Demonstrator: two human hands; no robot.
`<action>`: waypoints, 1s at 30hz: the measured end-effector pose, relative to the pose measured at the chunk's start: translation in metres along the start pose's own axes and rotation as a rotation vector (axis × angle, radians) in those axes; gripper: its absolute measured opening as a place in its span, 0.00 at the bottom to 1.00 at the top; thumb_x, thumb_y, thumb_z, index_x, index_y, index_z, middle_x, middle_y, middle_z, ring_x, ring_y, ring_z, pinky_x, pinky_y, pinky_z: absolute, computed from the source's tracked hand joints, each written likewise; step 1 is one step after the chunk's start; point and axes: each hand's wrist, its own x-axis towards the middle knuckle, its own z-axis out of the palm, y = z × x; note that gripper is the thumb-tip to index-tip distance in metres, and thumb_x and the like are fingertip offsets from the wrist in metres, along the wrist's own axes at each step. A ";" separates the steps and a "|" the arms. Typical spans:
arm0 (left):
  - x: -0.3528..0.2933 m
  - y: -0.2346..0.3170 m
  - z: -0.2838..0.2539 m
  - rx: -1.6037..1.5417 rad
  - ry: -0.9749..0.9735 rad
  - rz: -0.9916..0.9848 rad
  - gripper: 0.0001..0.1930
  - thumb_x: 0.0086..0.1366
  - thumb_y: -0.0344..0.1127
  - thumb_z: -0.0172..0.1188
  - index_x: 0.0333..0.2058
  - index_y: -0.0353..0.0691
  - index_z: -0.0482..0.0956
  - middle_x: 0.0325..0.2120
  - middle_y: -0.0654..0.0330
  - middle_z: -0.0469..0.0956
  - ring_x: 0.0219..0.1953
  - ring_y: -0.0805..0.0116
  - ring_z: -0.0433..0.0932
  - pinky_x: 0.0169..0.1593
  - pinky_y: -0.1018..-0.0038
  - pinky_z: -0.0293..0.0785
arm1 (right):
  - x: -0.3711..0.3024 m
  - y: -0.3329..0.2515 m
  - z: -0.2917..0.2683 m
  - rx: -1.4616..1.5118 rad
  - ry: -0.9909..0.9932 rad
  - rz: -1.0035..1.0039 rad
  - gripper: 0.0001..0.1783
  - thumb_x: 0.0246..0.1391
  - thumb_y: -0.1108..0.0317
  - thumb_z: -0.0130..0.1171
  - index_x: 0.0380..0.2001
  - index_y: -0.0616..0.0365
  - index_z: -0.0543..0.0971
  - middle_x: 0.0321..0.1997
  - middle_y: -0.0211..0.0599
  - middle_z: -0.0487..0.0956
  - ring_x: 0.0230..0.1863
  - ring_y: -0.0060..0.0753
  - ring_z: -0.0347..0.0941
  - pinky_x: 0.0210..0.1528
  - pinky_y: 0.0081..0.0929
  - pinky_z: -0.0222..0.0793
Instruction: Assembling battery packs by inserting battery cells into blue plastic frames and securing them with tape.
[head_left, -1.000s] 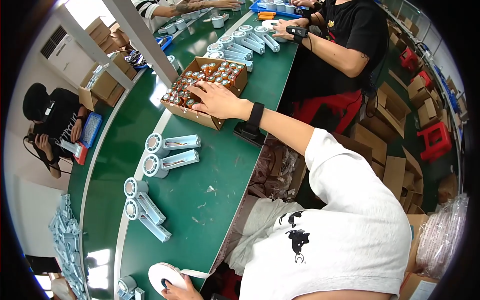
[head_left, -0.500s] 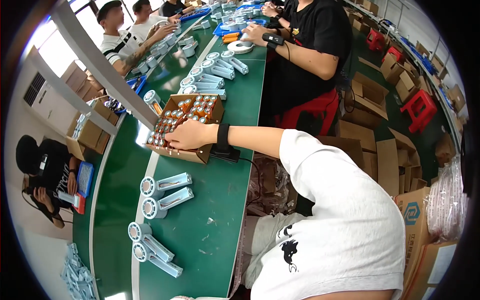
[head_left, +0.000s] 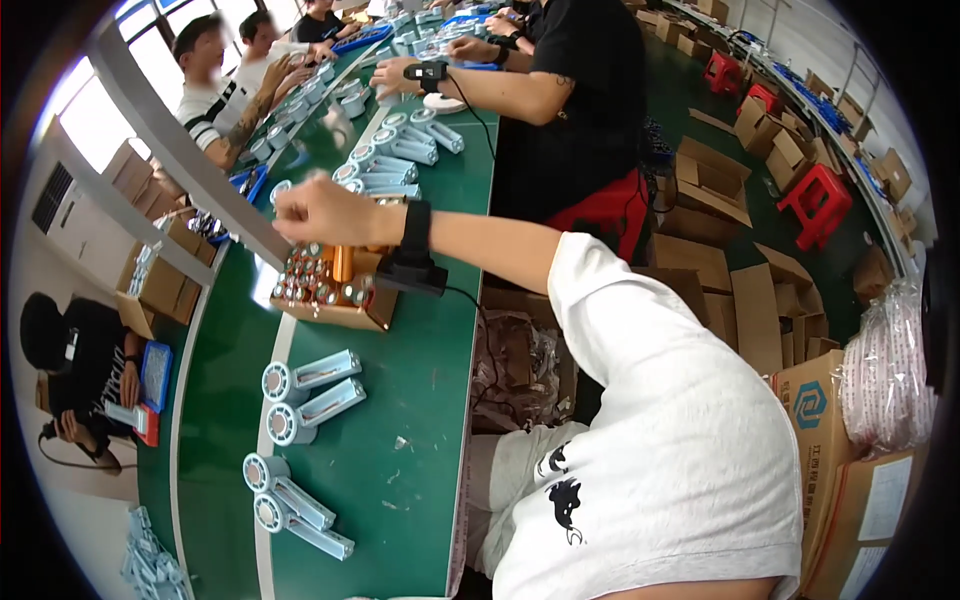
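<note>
Right hand (head_left: pixel 335 210): curled above box (head_left: pixel 348 317), grasp unclear through blur. Left hand: out of view. Cells (head_left: pixel 318 284): in box, beyond blue casings (head_left: pixel 290 424); wrist module (head_left: pixel 412 273) might knock them if swung left.

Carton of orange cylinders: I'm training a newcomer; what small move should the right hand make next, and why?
Perhaps steady the right hand over the carton and check its hold: the hand is blurred, and one orange cylinder shows its side beneath it, but whether it is gripped cannot be told.
</note>
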 end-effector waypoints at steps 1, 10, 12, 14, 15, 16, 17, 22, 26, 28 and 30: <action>0.001 0.002 -0.005 0.054 -0.073 0.000 0.29 0.48 0.61 0.59 0.35 0.38 0.75 0.34 0.57 0.73 0.42 0.51 0.68 0.40 0.54 0.59 | 0.011 -0.020 -0.005 0.063 -0.021 0.034 0.12 0.48 0.68 0.57 0.18 0.64 0.71 0.15 0.37 0.73 0.16 0.24 0.67 0.22 0.24 0.63; 0.116 0.070 0.003 0.899 -1.391 -0.628 0.28 0.54 0.62 0.54 0.39 0.41 0.75 0.33 0.57 0.74 0.41 0.54 0.71 0.39 0.56 0.66 | -0.055 -0.020 0.066 0.097 -0.615 0.131 0.12 0.42 0.67 0.57 0.16 0.64 0.72 0.17 0.40 0.73 0.18 0.35 0.71 0.25 0.31 0.66; 0.118 0.070 0.002 0.908 -1.390 -0.626 0.28 0.54 0.62 0.54 0.39 0.41 0.75 0.33 0.57 0.75 0.41 0.53 0.71 0.39 0.56 0.66 | -0.072 -0.014 0.075 -0.002 -0.583 0.125 0.11 0.42 0.67 0.57 0.17 0.64 0.72 0.17 0.41 0.74 0.20 0.36 0.72 0.26 0.32 0.67; 0.120 0.072 0.000 0.911 -1.389 -0.625 0.29 0.54 0.62 0.54 0.40 0.40 0.75 0.33 0.56 0.75 0.41 0.53 0.71 0.40 0.55 0.67 | -0.081 -0.015 0.074 -0.208 -0.516 0.119 0.11 0.42 0.66 0.58 0.18 0.64 0.74 0.18 0.41 0.74 0.23 0.38 0.74 0.28 0.33 0.68; 0.122 0.072 0.000 0.905 -1.386 -0.621 0.29 0.54 0.62 0.54 0.40 0.40 0.75 0.33 0.56 0.75 0.41 0.53 0.71 0.40 0.55 0.67 | -0.079 -0.012 0.073 -0.213 -0.511 0.122 0.11 0.42 0.66 0.58 0.18 0.64 0.74 0.18 0.41 0.74 0.23 0.38 0.74 0.28 0.33 0.68; 0.125 0.072 0.000 0.884 -1.374 -0.628 0.29 0.54 0.61 0.54 0.40 0.39 0.75 0.34 0.55 0.75 0.41 0.52 0.71 0.41 0.55 0.67 | -0.073 -0.007 0.071 -0.142 -0.552 0.065 0.10 0.43 0.65 0.58 0.20 0.63 0.75 0.19 0.41 0.75 0.24 0.37 0.74 0.29 0.33 0.69; 0.128 0.072 0.000 0.860 -1.361 -0.635 0.29 0.55 0.61 0.54 0.40 0.39 0.75 0.34 0.55 0.75 0.41 0.52 0.71 0.42 0.55 0.67 | -0.064 -0.001 0.069 -0.074 -0.591 0.007 0.10 0.43 0.65 0.58 0.23 0.62 0.76 0.20 0.41 0.75 0.26 0.37 0.75 0.31 0.33 0.69; 0.104 0.075 0.033 0.717 -1.342 -0.679 0.29 0.54 0.61 0.54 0.40 0.39 0.75 0.35 0.54 0.75 0.41 0.51 0.71 0.43 0.55 0.66 | -0.026 0.054 0.079 -0.563 -0.307 0.172 0.27 0.33 0.50 0.65 0.39 0.52 0.78 0.46 0.47 0.71 0.49 0.48 0.66 0.45 0.44 0.64; 0.098 0.084 0.091 0.453 -1.280 -0.640 0.29 0.54 0.61 0.54 0.40 0.39 0.75 0.35 0.54 0.75 0.42 0.51 0.70 0.43 0.54 0.65 | -0.038 0.100 0.125 -0.589 -0.302 0.257 0.22 0.34 0.44 0.57 0.31 0.45 0.81 0.44 0.47 0.69 0.50 0.51 0.61 0.50 0.56 0.52; 0.092 0.086 0.103 0.394 -1.281 -0.644 0.29 0.53 0.62 0.54 0.40 0.39 0.75 0.35 0.54 0.75 0.42 0.51 0.70 0.43 0.54 0.65 | -0.034 0.086 0.144 -0.658 -0.282 0.230 0.19 0.38 0.47 0.56 0.28 0.48 0.81 0.42 0.44 0.70 0.49 0.47 0.62 0.49 0.52 0.54; 0.087 0.083 0.105 0.383 -1.294 -0.660 0.30 0.53 0.62 0.55 0.40 0.39 0.75 0.35 0.54 0.75 0.42 0.50 0.70 0.42 0.54 0.64 | -0.034 0.082 0.146 -0.693 -0.266 0.231 0.18 0.39 0.49 0.55 0.27 0.49 0.81 0.41 0.43 0.70 0.49 0.45 0.62 0.50 0.49 0.55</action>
